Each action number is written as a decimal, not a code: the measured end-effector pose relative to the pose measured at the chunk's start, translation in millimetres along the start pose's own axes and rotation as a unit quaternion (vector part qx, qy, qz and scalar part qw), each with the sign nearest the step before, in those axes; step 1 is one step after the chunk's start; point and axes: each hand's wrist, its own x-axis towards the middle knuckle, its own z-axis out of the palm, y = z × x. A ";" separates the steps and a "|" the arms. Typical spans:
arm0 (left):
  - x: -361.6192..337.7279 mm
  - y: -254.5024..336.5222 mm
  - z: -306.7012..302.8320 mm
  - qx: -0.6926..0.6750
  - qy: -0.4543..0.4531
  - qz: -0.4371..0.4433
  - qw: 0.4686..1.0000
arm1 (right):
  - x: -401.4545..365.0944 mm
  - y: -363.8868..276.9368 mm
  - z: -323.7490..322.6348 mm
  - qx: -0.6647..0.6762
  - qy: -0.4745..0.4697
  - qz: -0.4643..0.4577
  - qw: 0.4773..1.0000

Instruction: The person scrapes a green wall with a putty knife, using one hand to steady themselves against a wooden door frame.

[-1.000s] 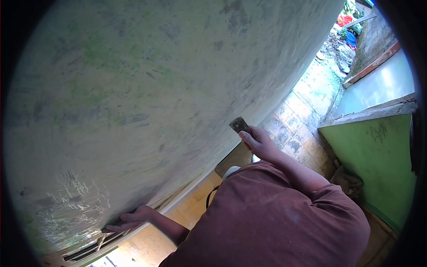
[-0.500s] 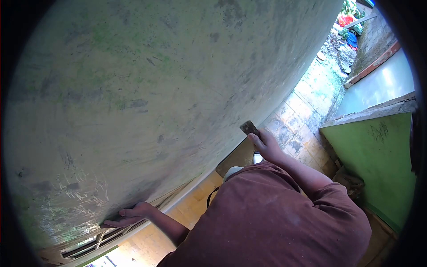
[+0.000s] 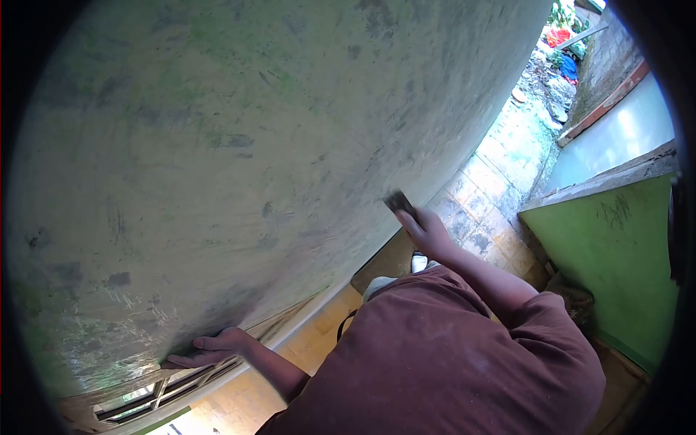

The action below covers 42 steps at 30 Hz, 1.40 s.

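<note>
A worn pale wall (image 3: 217,181), stained grey and green with scratches and scuffs, fills most of the view. My right hand (image 3: 429,235) is closed around a short, dark, flat rectangular tool (image 3: 399,204), its end blurred by motion and close to the wall face; its exact kind I cannot tell. Lower left, my left hand (image 3: 208,348) lies against the wall with fingers stretched out and nothing in them, near a patch of flaking paint (image 3: 123,312).
A slatted frame opening (image 3: 156,395) sits below my left hand. Yellowish floor tiles (image 3: 304,351) run along the wall's foot. At right stands a green partition (image 3: 609,254), with a dark bundle (image 3: 576,299) at its base. Rubble and coloured cloth (image 3: 569,69) lie far off outside.
My right hand and the tool have shifted slightly left and up, now blurred. The view has turned a little; my left hand stays against the wall.
</note>
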 end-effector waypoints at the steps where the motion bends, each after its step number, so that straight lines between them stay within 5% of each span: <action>1: -1.7 -3.1 -0.7 0.004 -0.001 -0.001 1.000 | 0.3 -6.8 1.8 -0.001 0.001 0.001 1.000; 9: -2.3 -4.0 -1.1 0.002 0.003 -0.002 1.000 | -17.0 26.0 -2.2 -0.011 0.015 0.026 0.999; 14: -4.0 -7.2 0.0 -0.003 0.003 0.003 1.000 | 8.6 -11.5 7.2 0.086 0.019 -0.023 0.996; 21: -2.6 -5.6 0.3 -0.012 0.008 0.005 1.000 | -10.9 32.7 6.7 -0.001 0.018 0.001 1.000; 27: -2.4 -5.0 -0.7 -0.019 0.008 0.005 1.000 | 4.9 -22.5 10.7 0.083 0.020 -0.055 0.995; 32: -4.2 -4.6 -2.9 0.016 0.001 -0.002 1.000 | -19.4 29.6 4.9 0.017 0.027 0.011 0.999; 38: -4.2 0.5 -2.2 -0.020 -0.013 -0.020 1.000 | 7.3 -11.1 6.7 0.112 0.024 0.001 0.993; 42: -4.5 -0.8 -1.4 -0.032 -0.006 -0.023 0.999 | -15.7 11.5 -0.6 0.044 0.023 -0.005 0.999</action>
